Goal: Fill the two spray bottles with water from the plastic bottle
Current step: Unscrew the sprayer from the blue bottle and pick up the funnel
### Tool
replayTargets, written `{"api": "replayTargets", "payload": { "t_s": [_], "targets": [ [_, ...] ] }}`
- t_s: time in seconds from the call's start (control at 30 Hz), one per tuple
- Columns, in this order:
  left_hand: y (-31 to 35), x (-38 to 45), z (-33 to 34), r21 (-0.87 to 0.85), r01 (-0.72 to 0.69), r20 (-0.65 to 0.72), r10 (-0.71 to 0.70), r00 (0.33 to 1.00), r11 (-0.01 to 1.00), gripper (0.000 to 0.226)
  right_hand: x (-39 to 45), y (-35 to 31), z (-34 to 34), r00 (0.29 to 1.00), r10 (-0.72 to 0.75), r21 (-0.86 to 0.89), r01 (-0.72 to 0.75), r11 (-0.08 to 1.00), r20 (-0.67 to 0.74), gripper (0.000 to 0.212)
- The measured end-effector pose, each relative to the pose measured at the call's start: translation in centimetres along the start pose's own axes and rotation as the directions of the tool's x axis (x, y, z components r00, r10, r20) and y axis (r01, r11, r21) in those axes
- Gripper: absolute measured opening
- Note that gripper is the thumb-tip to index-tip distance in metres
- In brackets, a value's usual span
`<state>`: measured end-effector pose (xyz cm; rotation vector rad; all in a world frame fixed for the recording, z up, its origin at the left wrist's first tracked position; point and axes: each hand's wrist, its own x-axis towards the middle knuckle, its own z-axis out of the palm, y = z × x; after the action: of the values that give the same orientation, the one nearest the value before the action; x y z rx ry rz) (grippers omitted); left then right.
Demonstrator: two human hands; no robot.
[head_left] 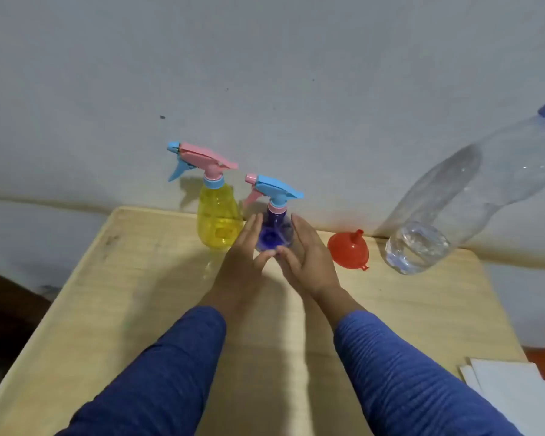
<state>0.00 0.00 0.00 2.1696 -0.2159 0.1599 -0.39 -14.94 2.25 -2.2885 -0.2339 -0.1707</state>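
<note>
A: Desk (145,278) first, pale wood, pushed up near the wall. Biggest thing on it is the plastic bottle (447,215), standing at the far right with its blue cap on and water only in the bottom part.

B: And the sprayers?

A: Both at the back. The yellow sprayer (217,221) stands on the left with a pink head. The purple sprayer (276,234) is just to its right with a blue head. Both heads are screwed on.

B: So nothing is filled yet?

A: I'd say not. It looks like the very start. Both hands flank the purple one: left hand (243,262) on its left, right hand (306,256) on its right, fingers straight, thumbs near each other in front of it. The grip is open on both sides. I can't tell whether the palms touch the plastic or sit just off it.

B: Next move?

A: My guess is to close on the purple body, draw it forward, hold it with one hand and twist the head off with the other. Then the red funnel (348,250), lying tipped between the purple sprayer and the bottle, goes in the neck. The bottle's cap must come off too.

B: Any writing?

A: None I can read, no brand or label on anything. The white sheets (513,394) at the near right corner look blank.
</note>
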Motion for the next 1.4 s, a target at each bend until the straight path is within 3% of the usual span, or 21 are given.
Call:
{"api": "replayTargets", "payload": {
  "t_s": [0.13,0.3,0.5,0.67,1.1,1.4],
  "targets": [
    [-1.1,0.9,0.7,0.017,0.024,0.011,-0.024,1.0,1.0,0.068,1.3,1.4,1.5,1.0,-0.02,0.055,0.02,0.998,-0.004,0.063],
    [-1.2,0.7,1.0,0.016,-0.001,-0.085,0.002,0.996,1.0,0.064,1.7,2.7,2.5,1.0,-0.024,0.096,0.024,0.995,0.0,0.068],
    [0.4,0.1,0.8,0.005,0.071,-0.04,-0.071,0.997,0.997,0.066,0.6,1.7,1.4,1.0,0.015,0.092,-0.017,0.996,0.02,0.066],
    [2.6,-2.4,0.0,-0.003,0.012,-0.034,-0.013,0.999,1.0,0.061,-2.4,-0.3,-0.5,1.0,0.027,0.087,-0.028,0.996,0.012,0.062],
    [4.7,-15.6,-0.2,-0.072,0.015,0.021,-0.014,1.0,0.997,0.07,-16.3,-3.4,-0.7,0.993,0.11,0.098,-0.105,0.99,-0.043,0.058],
    [3.5,-17.6,0.9,-0.116,0.084,0.063,-0.077,0.995,0.99,0.065,-18.9,-2.3,0.4,0.996,0.075,0.144,-0.068,0.987,-0.043,0.056]
  ]
}}
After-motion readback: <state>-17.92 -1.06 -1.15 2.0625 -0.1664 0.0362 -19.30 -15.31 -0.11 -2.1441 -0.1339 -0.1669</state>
